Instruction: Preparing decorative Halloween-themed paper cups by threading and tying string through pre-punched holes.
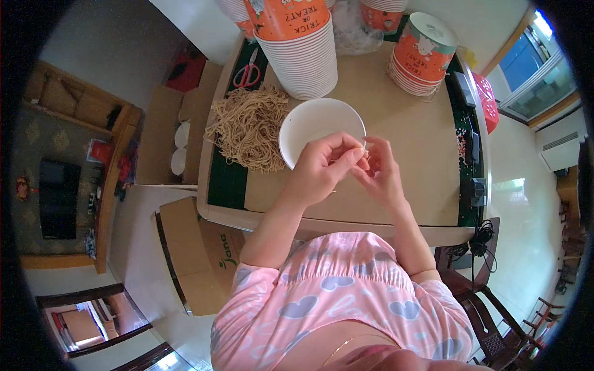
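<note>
My left hand (327,166) and my right hand (380,168) meet over the near right rim of a white paper bucket (318,120), whose open mouth faces up. Fingertips of both are pinched together on a thin strand of twine, mostly hidden by the fingers. A short pale end (335,191) shows below the left hand. Whether the strand passes through the bucket's rim, I cannot tell. Left of the bucket lies a loose heap of tan twine (250,127). Behind it rises a tall nested stack of orange and white paper buckets (303,65).
Red-handled scissors (247,75) lie behind the twine. A smaller bucket stack (424,55), upside down, has string handles at the back right. Small beads (461,145) and dark boxes (478,191) line the right edge. Cardboard boxes (201,260) stand left; a cable bundle (481,241) hangs at right.
</note>
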`<state>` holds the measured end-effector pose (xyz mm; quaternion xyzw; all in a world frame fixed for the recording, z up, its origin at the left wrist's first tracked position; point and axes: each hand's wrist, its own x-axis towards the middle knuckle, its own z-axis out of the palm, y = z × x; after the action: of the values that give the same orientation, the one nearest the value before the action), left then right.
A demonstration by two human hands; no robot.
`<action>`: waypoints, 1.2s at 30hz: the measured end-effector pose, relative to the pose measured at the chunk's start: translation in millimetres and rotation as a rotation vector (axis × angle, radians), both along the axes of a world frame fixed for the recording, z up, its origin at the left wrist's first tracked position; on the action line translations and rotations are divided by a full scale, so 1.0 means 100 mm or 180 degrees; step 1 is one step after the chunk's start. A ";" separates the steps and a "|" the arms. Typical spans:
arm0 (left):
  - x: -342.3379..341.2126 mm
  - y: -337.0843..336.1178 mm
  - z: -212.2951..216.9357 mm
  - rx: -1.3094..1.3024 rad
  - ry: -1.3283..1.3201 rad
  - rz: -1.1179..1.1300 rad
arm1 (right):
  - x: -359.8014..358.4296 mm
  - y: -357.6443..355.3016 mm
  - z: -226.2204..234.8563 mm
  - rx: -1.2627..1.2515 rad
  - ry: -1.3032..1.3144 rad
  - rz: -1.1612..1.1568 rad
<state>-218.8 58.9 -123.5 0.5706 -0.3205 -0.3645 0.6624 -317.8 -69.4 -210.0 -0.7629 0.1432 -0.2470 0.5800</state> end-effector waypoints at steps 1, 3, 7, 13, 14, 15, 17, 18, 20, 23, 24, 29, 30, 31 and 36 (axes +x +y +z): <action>0.01 -0.03 -0.01 0.0010 0.0242 -0.0152 | 0.03 0.02 0.05 -0.0189 0.0099 -0.0107; 0.06 -0.07 -0.01 -0.0107 0.0248 -0.0014 | 0.09 0.06 0.05 -0.0291 0.0160 -0.0210; 0.42 -0.01 -0.15 -0.0664 0.1336 0.0514 | 0.09 -0.03 0.19 -0.0073 0.0479 -0.0481; 0.63 0.38 -0.24 -0.0994 0.1688 0.0545 | 0.36 -0.48 0.26 -0.1502 0.0378 -0.0161; 0.61 0.42 -0.24 -0.1036 0.1701 0.0617 | 0.45 -0.58 0.29 -0.1566 0.0479 0.0005; 0.59 0.46 -0.23 -0.1037 0.1694 0.0629 | 0.56 -0.67 0.29 -0.1564 0.0470 0.0016; 0.55 0.52 -0.23 -0.1045 0.1857 0.0482 | 0.77 -0.85 0.25 -0.2161 0.0159 0.0266; 0.51 0.51 -0.24 -0.1111 0.1982 0.0472 | 0.86 -0.94 0.22 -0.2162 0.0162 0.0247; 0.41 0.50 -0.25 -0.1187 0.2090 0.0415 | 0.99 -1.02 0.23 -0.2495 0.0006 0.0416; 0.22 0.41 -0.30 -0.1298 0.2338 0.0575 | 0.88 -0.82 0.38 -0.2829 -0.0530 -0.0294; 0.18 0.39 -0.32 -0.1430 0.2307 0.0635 | 0.76 -0.62 0.49 -0.1772 -0.0299 -0.0013; 0.04 0.27 -0.31 -0.1771 0.2410 0.0537 | -0.06 0.22 0.65 -0.0130 0.0947 0.1612; 0.03 0.27 -0.31 -0.1826 0.2415 0.0448 | -0.14 0.27 0.60 -0.0102 0.0962 0.1587; 0.02 0.27 -0.33 -0.1798 0.2442 0.0414 | -0.21 0.29 0.51 0.0206 0.1140 0.1555; -0.01 0.53 -0.64 -0.0808 0.1544 0.0716 | -0.64 0.18 -0.18 0.1247 0.0802 0.0651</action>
<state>-219.6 111.7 -187.5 0.4113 -0.1306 -0.3715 0.8220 -381.5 -51.9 -227.8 -0.6713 0.1815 -0.0576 0.7163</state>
